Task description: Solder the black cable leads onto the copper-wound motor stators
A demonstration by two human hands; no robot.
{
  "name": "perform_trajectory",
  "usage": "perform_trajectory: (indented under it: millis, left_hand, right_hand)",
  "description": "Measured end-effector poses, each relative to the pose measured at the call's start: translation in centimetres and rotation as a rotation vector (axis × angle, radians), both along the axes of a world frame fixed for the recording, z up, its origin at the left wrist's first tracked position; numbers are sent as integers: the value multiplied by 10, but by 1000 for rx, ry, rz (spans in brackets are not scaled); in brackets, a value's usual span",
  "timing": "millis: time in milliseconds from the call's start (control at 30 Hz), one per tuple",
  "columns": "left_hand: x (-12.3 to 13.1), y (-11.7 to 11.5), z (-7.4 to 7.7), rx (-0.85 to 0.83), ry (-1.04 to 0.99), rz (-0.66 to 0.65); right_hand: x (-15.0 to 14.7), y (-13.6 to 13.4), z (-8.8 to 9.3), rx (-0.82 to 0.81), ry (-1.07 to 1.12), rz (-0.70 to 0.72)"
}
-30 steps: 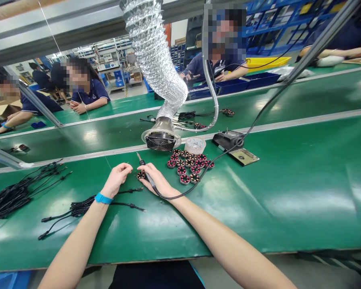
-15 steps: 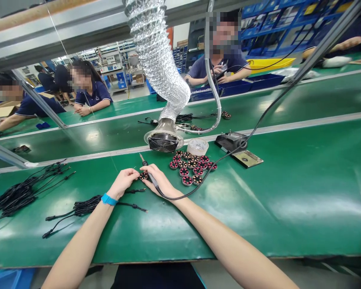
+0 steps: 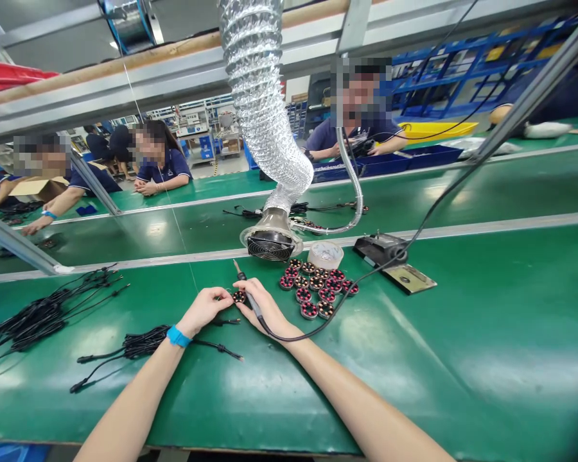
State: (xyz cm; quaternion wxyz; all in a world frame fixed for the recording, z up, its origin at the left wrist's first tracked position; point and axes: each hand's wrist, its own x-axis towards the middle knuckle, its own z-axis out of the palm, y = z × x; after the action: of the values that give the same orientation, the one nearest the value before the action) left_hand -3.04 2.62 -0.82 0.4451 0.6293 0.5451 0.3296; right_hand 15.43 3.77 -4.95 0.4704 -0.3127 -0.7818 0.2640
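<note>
My right hand (image 3: pixel 266 309) is closed around a soldering iron (image 3: pixel 254 305), whose tip points up and away over the bench. Its thumb and fingers also steady a small round motor stator (image 3: pixel 239 296) with copper windings. On the stator's left side, the fingertips of my left hand (image 3: pixel 203 312) are pinched together at its edge. A thin strand of solder wire (image 3: pixel 177 221) hangs down from a spool and runs to my left hand; its end at the fingertips is hard to make out. Right of my hands, several similar stators (image 3: pixel 311 282) lie grouped, some red, some copper-coloured.
A fume extractor (image 3: pixel 271 244) on a foil duct hangs just beyond my hands. Behind the stators lies a tape roll (image 3: pixel 325 255), with a soldering iron stand (image 3: pixel 383 250) to its right. Black cable bundles (image 3: pixel 147 342) lie left. Co-workers sit across the green bench (image 3: pixel 486 321).
The camera view has tilted up, so everything sits lower and slightly right in the picture. Both hands keep nearly the same pose around the stator.
</note>
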Motion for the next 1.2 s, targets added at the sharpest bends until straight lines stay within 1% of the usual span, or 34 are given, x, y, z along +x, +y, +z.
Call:
perform_trajectory:
  millis: [67,167,233,333,467,567,667,900,1000,1100,1167,1200]
  left_hand:
    - [2,2,3,-30,-40,34]
    - [1,2,9,-160,-99,94]
    - [-1,2,12,-200,-133,143]
    - [-6,0,13,-155,-86,180]
    - [-6,-1,9,-108,57,82]
    - [-1,-1,5,-70,44,46]
    - [3,0,3,-44,-3,77]
    - [8,2,2,-27,-39,158]
    - [7,2,5,-31,-40,188]
    - [3,-1,12,-18,-13,204]
    - [-1,-4,17,7,36,170]
    - [-3,-6,19,18,68,132]
  right_hand:
    - [0,0,1,10,-10,3]
    - [1,-1,2,19,-25,-6]
    - [2,-1,2,29,-28,-9]
    - [3,-1,2,30,-26,-13]
    - [2,0,-1,8,-16,-34]
    - [0,1,-2,3,-5,-42]
    - [-1,2,-3,-1,-11,-45]
    - [-5,4,-4,-44,32,-55]
    - [-7,4,-1,-86,62,-69]
    - [-8,3,2,-141,101,-78]
    - [-7,4,2,-178,130,-81]
    - [-7,5,2,-193,144,-83]
